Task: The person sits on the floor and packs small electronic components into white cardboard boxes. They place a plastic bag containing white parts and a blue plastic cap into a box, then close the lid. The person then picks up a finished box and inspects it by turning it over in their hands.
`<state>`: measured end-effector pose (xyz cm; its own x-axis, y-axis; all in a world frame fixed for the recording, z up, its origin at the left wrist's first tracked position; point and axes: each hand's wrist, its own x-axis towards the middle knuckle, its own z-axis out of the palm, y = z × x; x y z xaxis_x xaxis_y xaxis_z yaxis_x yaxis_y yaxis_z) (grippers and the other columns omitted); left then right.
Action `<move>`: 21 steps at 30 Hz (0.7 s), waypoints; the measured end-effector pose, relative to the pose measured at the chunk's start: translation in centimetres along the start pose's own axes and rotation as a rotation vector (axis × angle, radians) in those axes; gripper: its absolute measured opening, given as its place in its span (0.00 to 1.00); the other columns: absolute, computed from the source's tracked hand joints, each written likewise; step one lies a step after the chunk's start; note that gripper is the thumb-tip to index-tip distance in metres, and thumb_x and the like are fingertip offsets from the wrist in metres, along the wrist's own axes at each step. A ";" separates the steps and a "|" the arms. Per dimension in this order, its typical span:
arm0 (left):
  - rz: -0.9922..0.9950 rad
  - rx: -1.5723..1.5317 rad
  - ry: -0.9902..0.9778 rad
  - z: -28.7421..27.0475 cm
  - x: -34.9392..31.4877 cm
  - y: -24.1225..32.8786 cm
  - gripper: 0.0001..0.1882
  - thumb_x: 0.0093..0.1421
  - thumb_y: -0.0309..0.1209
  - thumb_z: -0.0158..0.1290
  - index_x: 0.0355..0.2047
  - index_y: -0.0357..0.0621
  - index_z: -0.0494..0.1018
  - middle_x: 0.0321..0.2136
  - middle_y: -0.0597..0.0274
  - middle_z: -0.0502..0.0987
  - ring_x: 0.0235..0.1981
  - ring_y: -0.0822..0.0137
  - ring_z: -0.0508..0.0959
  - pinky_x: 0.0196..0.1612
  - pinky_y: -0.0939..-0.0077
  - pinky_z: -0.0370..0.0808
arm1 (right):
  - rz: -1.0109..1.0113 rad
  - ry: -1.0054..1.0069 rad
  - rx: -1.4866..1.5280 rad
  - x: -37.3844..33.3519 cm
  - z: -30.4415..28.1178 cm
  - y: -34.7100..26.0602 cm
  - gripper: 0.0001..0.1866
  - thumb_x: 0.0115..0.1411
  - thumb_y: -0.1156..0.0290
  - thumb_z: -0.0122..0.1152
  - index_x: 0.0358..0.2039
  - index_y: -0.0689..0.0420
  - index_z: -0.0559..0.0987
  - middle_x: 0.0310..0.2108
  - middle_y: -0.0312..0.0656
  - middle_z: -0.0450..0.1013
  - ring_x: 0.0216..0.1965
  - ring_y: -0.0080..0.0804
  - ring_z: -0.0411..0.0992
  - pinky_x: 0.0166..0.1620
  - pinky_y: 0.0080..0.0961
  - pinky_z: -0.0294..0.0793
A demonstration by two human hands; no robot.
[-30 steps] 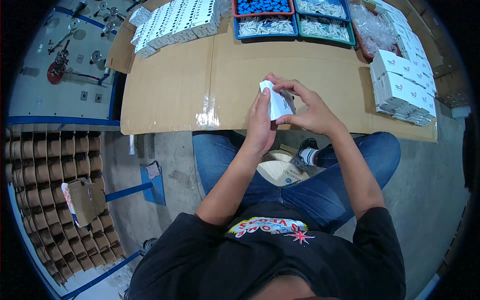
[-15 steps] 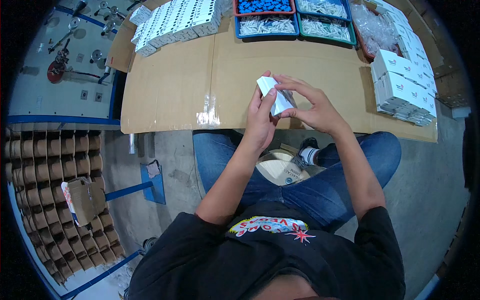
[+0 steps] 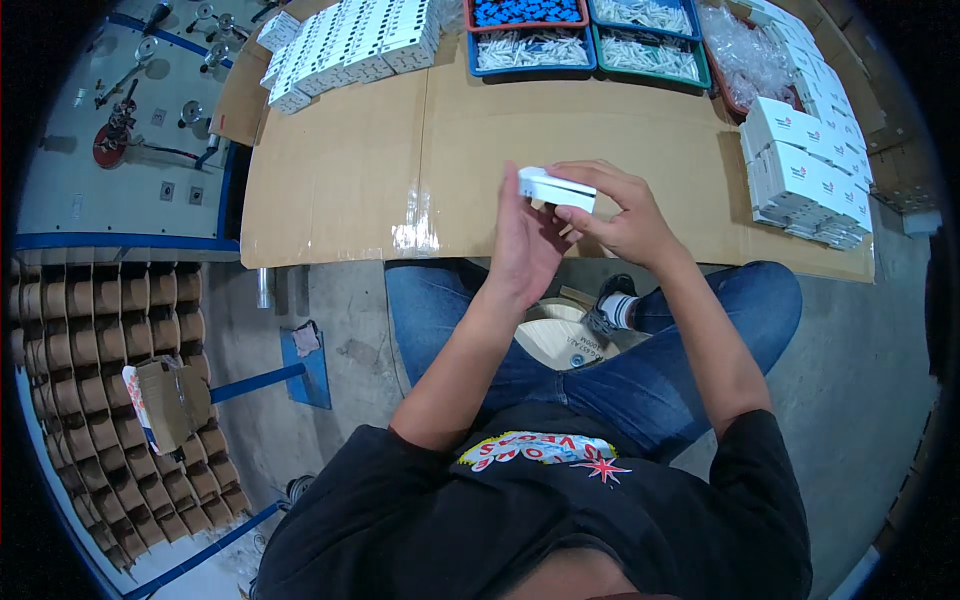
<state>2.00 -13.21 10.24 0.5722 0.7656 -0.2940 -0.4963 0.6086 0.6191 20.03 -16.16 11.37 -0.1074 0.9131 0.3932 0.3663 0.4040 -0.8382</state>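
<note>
My small box (image 3: 557,188) is white, marked dark; my jeans (image 3: 435,325) are blue; my T-shirt (image 3: 390,520) black, printed with a red star (image 3: 602,471); my sock (image 3: 620,311) white, striped dark.

A tabletop (image 3: 340,180) covered in brown cardboard spans the upper middle, with a lengthwise seam and a strip of clear tape (image 3: 415,236) catching a bright white glare. A cardboard flap (image 3: 240,105) stands at its left corner. Farther left, a pale worktable (image 3: 120,212) has a blue edge (image 3: 130,241); below lies a brown cardboard divider grid (image 3: 105,335). A blue bar (image 3: 258,383) meets a blue plate (image 3: 313,387) on the grey concrete floor (image 3: 850,350). Darkness rims the view.
</note>
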 end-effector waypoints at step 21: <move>-0.106 -0.156 -0.009 0.1 0.4 -1.7 0.40 0.70 0.69 0.39 0.59 0.46 0.68 0.50 0.55 0.78 0.51 0.62 0.81 0.56 0.65 0.79 | -0.071 -0.044 -0.119 -0.2 0.2 0.0 0.28 0.57 0.75 0.71 0.59 0.57 0.80 0.56 0.47 0.80 0.54 0.42 0.78 0.57 0.36 0.75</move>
<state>3.16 -14.02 9.16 0.6321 0.6941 -0.3444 -0.5278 0.7111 0.4645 19.84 -16.34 11.25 -0.1759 0.8852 0.4306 0.4633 0.4604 -0.7572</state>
